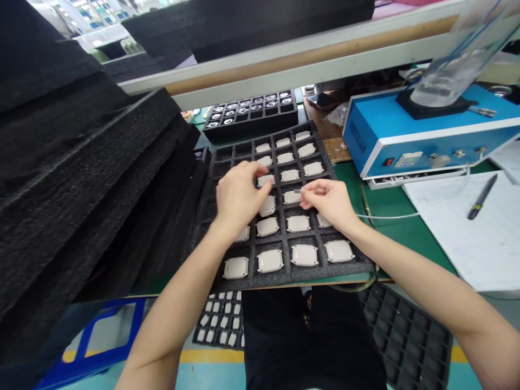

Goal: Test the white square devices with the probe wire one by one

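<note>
A black foam tray (pixel 280 280) on the bench holds rows of pale, squarish watch cases (pixel 304 255) in its compartments. My left hand (pixel 240 195) is over the tray's middle, thumb and forefinger curved apart, close to a watch case (pixel 266 181) lying in its compartment. Just below those fingers, another watch case (pixel 267 206) sits slightly tilted. My right hand (pixel 328 201) pinches a small flat greyish piece (pixel 298 190) above a watch case (pixel 290 197); its exact kind is too small to tell. The remaining fingers of that hand are curled in.
Stacked black foam trays (pixel 134 162) rise at the left. Behind stands another foam tray (pixel 252 122) of round parts. At right are a blue machine (pixel 430 130) with a thin white tube (pixel 406 215), paper (pixel 450 238) and a pen (pixel 482 196). A shelf edge (pixel 304 70) crosses above.
</note>
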Tool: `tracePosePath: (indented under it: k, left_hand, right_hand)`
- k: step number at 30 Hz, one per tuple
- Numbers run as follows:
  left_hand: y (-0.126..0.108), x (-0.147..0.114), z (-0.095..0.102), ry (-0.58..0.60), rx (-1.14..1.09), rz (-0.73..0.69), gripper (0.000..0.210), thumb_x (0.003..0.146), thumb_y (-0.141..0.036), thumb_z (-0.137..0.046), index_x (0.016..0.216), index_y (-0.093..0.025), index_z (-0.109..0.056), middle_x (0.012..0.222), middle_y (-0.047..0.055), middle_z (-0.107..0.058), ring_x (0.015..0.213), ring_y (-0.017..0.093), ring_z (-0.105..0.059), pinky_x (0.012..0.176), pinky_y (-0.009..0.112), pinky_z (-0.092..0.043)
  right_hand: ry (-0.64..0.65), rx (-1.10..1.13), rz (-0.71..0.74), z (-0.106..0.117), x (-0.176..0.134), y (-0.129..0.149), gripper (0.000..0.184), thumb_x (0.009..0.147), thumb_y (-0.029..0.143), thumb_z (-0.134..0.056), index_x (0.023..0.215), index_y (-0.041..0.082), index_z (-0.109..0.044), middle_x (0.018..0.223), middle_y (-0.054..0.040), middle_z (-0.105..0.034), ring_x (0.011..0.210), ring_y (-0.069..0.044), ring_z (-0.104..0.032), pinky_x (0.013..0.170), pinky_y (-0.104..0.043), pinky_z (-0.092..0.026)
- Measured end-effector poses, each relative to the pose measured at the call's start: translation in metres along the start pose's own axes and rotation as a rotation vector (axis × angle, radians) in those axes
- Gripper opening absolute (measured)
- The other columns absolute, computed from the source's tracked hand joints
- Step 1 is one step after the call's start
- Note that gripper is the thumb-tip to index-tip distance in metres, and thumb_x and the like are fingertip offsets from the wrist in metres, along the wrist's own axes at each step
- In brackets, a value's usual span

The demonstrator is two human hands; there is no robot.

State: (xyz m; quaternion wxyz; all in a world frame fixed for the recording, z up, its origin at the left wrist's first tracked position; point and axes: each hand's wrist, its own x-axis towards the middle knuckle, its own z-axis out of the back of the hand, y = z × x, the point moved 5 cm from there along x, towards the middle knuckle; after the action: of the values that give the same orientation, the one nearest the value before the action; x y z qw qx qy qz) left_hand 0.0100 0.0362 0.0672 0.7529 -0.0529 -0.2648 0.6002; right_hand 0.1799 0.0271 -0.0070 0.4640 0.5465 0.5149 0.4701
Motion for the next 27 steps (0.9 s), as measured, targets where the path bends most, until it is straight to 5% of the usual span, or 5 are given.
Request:
tracePosePath:
  k: [5, 11, 19, 27]
  left_hand:
    - [0.04, -0.006, -0.015, 0.427, 0.06, 0.157, 0.036, 0.064, -0.039, -0.069, 0.095, -0.02, -0.07, 0.088, 0.006, -0.072, 0.084, 0.025, -0.066, 0.073, 0.031, -0.048]
    - [0.041, -0.012, -0.027, 0.405, -0.121, 0.176, 0.038, 0.058, -0.032, -0.075, 0.091, -0.015, -0.072, 0.076, 0.007, -0.071, 0.075, 0.024, -0.066, 0.069, 0.032, -0.049]
    - [0.024, -0.021, -0.039, 0.397, -1.01, 0.273, 0.034, 0.061, -0.028, -0.078, 0.091, -0.015, -0.067, 0.089, 0.004, -0.071, 0.078, 0.018, -0.067, 0.074, 0.03, -0.054]
    - [0.027, -0.022, -0.044, 0.402, -1.075, 0.281, 0.035, 0.06, -0.027, -0.08, 0.09, -0.014, -0.068, 0.088, 0.005, -0.07, 0.077, 0.017, -0.066, 0.075, 0.031, -0.055]
  right_hand:
    - [0.017, -0.017, 0.002, -0.002, -0.002, 0.002, 0.015, 0.065, 0.024, -0.069, 0.064, 0.011, -0.062, 0.055, -0.004, -0.064, 0.048, -0.013, -0.062, 0.045, -0.022, -0.052]
    - [0.084, -0.038, 0.038, -0.005, -0.004, 0.002, 0.017, 0.068, 0.027, -0.068, 0.066, 0.011, -0.062, 0.059, -0.0051, -0.066, 0.052, -0.014, -0.063, 0.049, -0.022, -0.053]
    - [0.166, -0.05, 0.109, -0.009, -0.009, 0.003, 0.021, 0.071, 0.033, -0.069, 0.071, 0.013, -0.062, 0.063, -0.0049, -0.067, 0.057, -0.015, -0.065, 0.055, -0.026, -0.055]
    - [0.146, -0.073, 0.122, -0.008, -0.011, 0.006, 0.023, 0.07, 0.035, -0.069, 0.07, 0.013, -0.061, 0.062, -0.005, -0.067, 0.055, -0.016, -0.065, 0.055, -0.027, -0.056]
